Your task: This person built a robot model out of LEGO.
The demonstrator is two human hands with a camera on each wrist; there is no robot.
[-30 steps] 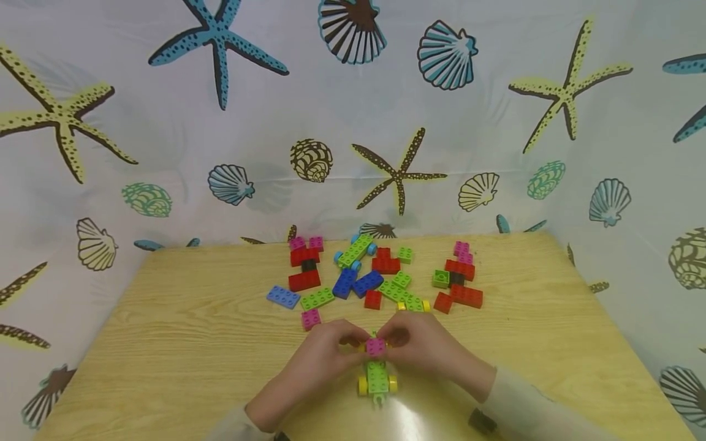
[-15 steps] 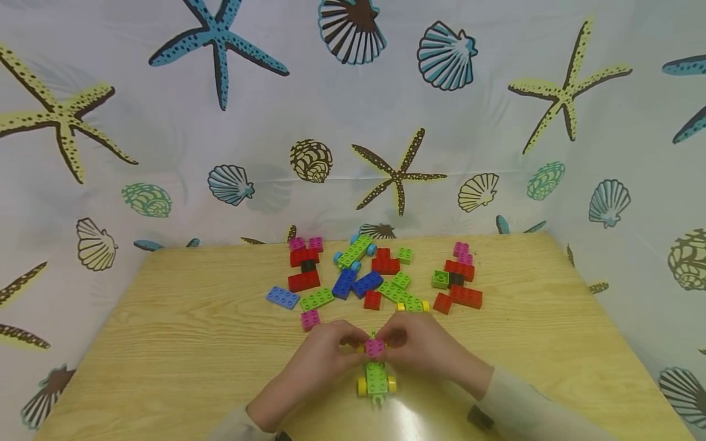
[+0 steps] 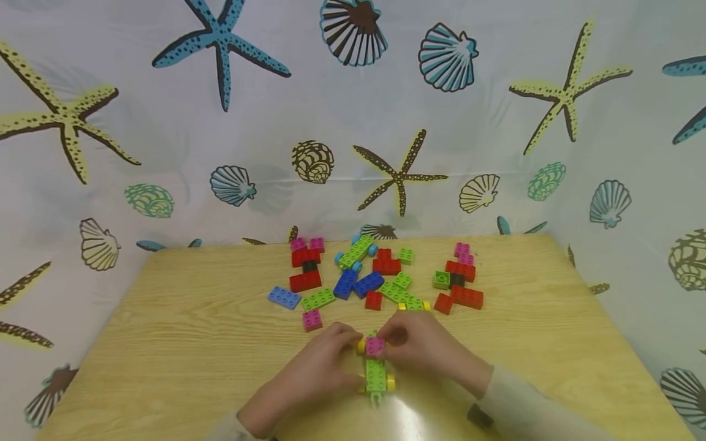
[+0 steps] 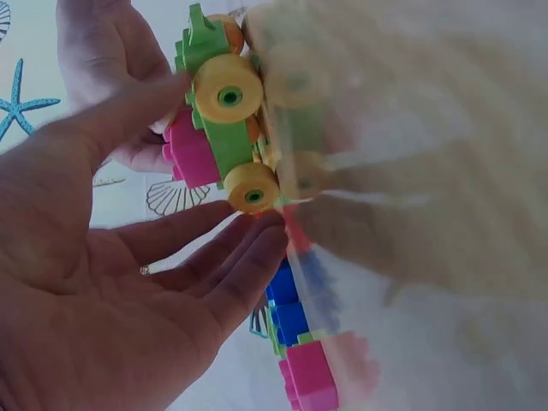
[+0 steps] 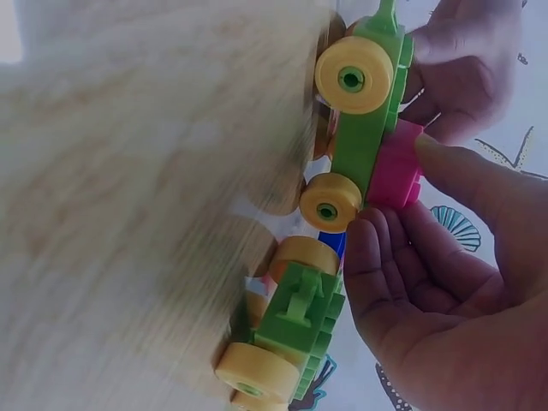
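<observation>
A small green toy car base (image 3: 375, 375) with yellow wheels stands on the table near its front, a pink building brick (image 3: 375, 346) sitting on its far half. My right hand (image 3: 421, 343) pinches that brick from the right; in the right wrist view its thumb lies against the brick and the curled fingers (image 5: 372, 244) are by the front wheel. On the car's left side is my left hand (image 3: 320, 367), thumb and fingers spread apart. The left wrist view has its thumb beside the rear wheel (image 4: 228, 89) and its fingertips close to the front wheel (image 4: 253, 187); contact is unclear.
Beyond the hands lies a second green car base with yellow wheels (image 3: 413, 304), among red, blue, green and pink bricks. Farther back stands a green base with blue wheels (image 3: 356, 252). Red brick builds (image 3: 305, 281) flank the group. A patterned cloth (image 3: 265, 141) hangs behind the table.
My left hand has let go of the pink brick and moved slightly left, its fingers spreading along the car's side. The right hand stays at the brick.
</observation>
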